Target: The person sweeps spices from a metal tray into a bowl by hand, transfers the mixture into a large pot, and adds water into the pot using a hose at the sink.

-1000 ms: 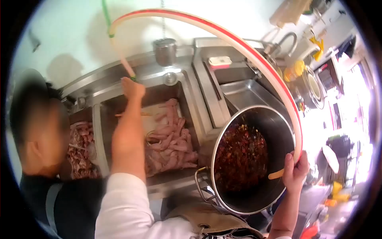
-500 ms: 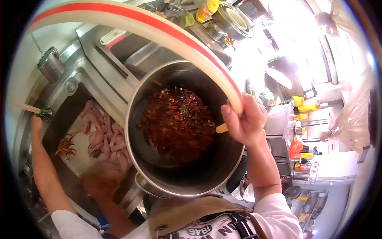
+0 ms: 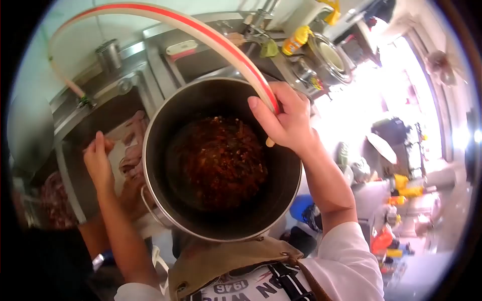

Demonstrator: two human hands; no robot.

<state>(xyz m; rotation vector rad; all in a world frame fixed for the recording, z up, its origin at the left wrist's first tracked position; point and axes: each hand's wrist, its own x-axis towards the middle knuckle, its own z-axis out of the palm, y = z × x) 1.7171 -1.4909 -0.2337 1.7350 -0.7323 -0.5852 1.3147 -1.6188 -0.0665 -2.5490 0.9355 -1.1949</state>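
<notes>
My right hand [image 3: 286,118] is closed round a pale hose [image 3: 201,26] with a red stripe, over the right rim of a large metal pot [image 3: 163,200]. A short yellowish end pokes out below my fingers. Inside the pot, dark red chillies and spices [image 3: 221,163] lie in liquid. The hose arches overhead to the left, down to a tap [image 3: 85,103] on the wall side. My left hand [image 3: 98,158] hovers over the sink, left of the pot, its fingers curled with nothing visible in them. Plucked poultry pieces [image 3: 131,160] lie beside it, partly hidden by the pot.
Another person's arm [image 3: 93,238] reaches in at lower left, near a container of raw meat [image 3: 56,200]. A second sink basin [image 3: 198,67] lies behind the pot. A metal canister [image 3: 109,56] hangs on the wall. A yellow bottle [image 3: 297,40] and bowls stand at the back.
My left hand has come away from the tap and moved right. The view has turned, and the contents of the pot look more submerged. My right hand still grips the hose.
</notes>
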